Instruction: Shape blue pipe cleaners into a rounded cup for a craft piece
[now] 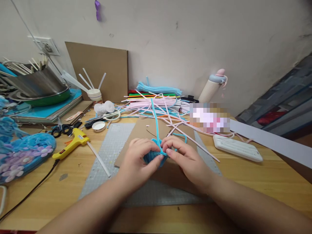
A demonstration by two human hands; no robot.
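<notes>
My left hand (140, 159) is closed around a small bundle of blue pipe cleaners (151, 158), its thumb pressing on the near edge. A single light-blue pipe cleaner (156, 122) stands up from the bundle and leans away from me. My right hand (184, 157) pinches the blue piece at its right side with thumb and forefinger. Another blue strand (181, 135) bends out behind the right fingers. Both hands are above a brown cardboard sheet (136, 138) lying on a grey cutting mat (102, 162). My fingers hide part of the bundle.
A yellow glue gun (70, 144) with a glue stick lies left, near black scissors (64, 130) and a blue flowered piece (26, 156). Behind are heaped pipe cleaners (151, 105), a paper cup (95, 96) and a bottle (211, 86). A white rectangular device (237, 148) lies right.
</notes>
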